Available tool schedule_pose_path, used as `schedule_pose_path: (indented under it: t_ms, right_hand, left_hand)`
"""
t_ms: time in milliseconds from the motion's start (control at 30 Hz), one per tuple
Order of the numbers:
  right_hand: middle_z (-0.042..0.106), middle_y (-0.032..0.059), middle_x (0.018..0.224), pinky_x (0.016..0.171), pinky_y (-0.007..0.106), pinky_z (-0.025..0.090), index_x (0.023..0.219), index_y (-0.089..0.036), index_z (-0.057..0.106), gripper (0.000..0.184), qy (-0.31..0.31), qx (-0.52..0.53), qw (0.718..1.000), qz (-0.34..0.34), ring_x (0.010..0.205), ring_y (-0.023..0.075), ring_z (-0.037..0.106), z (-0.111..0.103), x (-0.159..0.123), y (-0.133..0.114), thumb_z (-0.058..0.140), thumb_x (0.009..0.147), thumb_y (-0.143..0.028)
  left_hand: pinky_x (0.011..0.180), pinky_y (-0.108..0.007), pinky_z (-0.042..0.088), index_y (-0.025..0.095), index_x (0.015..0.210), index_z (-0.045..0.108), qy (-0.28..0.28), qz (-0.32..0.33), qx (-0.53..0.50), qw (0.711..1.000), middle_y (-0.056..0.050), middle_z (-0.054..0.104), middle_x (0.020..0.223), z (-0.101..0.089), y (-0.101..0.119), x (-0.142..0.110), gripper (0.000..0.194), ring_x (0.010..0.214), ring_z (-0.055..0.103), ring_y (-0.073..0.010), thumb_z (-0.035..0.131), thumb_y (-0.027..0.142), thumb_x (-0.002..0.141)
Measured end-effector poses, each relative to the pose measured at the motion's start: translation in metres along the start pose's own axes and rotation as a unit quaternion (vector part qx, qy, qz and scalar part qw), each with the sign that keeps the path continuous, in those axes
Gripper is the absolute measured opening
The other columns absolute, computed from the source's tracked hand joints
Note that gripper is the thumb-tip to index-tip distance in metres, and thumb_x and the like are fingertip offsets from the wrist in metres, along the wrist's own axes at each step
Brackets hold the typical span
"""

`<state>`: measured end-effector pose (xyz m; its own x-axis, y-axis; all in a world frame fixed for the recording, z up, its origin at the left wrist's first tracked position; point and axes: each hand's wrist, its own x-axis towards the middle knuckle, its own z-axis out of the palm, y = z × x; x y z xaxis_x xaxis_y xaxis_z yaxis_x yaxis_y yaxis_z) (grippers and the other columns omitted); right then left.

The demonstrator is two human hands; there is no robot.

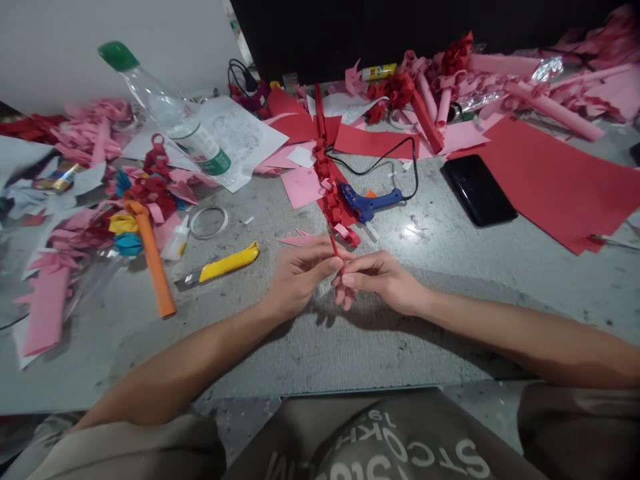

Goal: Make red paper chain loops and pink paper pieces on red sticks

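My left hand (300, 275) and my right hand (383, 280) meet at the middle of the grey table, fingertips together. Between them they pinch a thin strip of red paper (334, 245) that sticks up from the fingers. A chain of folded red paper (331, 193) runs away from the hands toward the back of the table. A small pink paper scrap (295, 238) lies just beyond my left hand.
A blue glue gun (369, 203) with a black cord lies behind the hands. A black phone (479, 190) rests on the right near red paper sheets (555, 180). On the left are a yellow utility knife (223, 267), an orange paper roll (154, 263), a tape ring (208, 221) and a clear bottle (173, 117).
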<state>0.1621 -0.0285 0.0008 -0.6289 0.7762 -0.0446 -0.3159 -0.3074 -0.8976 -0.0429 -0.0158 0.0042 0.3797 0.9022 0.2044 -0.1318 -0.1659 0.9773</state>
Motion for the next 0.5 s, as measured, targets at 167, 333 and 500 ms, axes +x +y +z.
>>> schedule_pose_path:
  t_ms: [167,333,500]
  right_hand:
    - [0.084,0.0061,0.087,0.069,0.026,0.06,0.096,-0.016,0.083,0.022,0.003,-0.018,1.0,0.014,0.073,0.015,0.079,-0.001,0.0,0.0,0.081,0.097,-0.038]
    - [0.084,0.005,0.094,0.08,0.03,0.062,0.103,-0.02,0.085,0.021,0.09,-0.132,0.987,-0.027,0.083,0.0158,0.078,-0.003,0.006,-0.017,0.086,0.09,-0.037]
    - [0.082,0.0052,0.091,0.073,0.029,0.053,0.104,-0.017,0.085,0.019,0.038,-0.392,0.914,-0.101,0.076,0.0148,0.071,0.008,0.057,-0.038,0.073,0.099,-0.03]
  left_hand:
    - [0.071,-0.031,0.056,0.028,0.096,0.088,-0.004,-0.001,-0.019,1.0,-0.003,0.076,0.09,0.002,0.004,0.001,0.017,0.076,0.069,-0.0147,0.08,0.044,0.097]
    - [0.087,-0.034,0.057,0.03,0.096,0.088,0.073,0.052,0.036,0.995,-0.003,0.08,0.091,-0.01,0.023,0.001,0.014,0.09,0.072,-0.0181,0.08,0.041,0.098]
    - [0.083,-0.033,0.056,0.032,0.105,0.085,0.082,0.199,0.24,0.946,0.0,0.081,0.097,-0.039,0.05,-0.017,0.011,0.089,0.071,-0.0165,0.076,0.027,0.101]
